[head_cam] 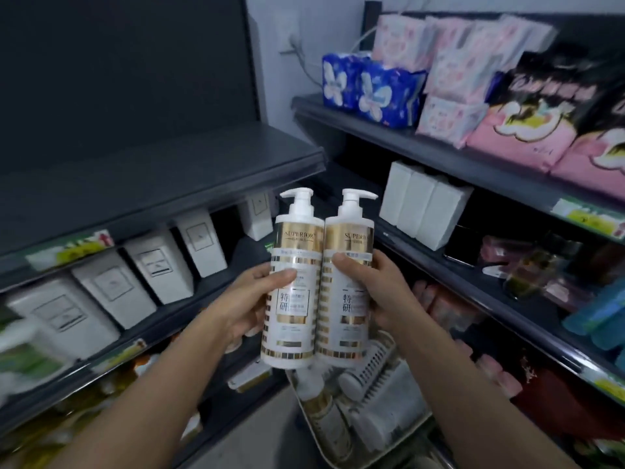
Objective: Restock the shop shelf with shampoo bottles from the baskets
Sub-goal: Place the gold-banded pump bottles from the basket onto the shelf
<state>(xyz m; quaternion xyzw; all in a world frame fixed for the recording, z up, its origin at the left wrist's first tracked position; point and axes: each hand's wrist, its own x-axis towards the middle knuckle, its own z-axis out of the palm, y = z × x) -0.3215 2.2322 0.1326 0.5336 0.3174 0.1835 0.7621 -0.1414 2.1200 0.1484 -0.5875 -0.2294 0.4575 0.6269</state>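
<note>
Left hand point(250, 299): curled round my left bottle point(292, 282), thumb across its front.
Right hand point(382, 292): gripped the right bottle point(348, 275).
Axes: both stood upright, pumps point(299, 198) at 12 o'clock.

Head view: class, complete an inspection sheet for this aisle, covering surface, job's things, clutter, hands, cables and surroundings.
Surface: dark shelf at upper left.
Job's things: left bottle and right bottle upright, side by side; spare bottles in the basket below.
Clutter: nothing seen.
Hands: left hand grips left bottle; right hand grips right bottle.
Cables: white cable hangs from wall socket.
Surroundings: white boxes left; blue packs, pink packs right.
</note>
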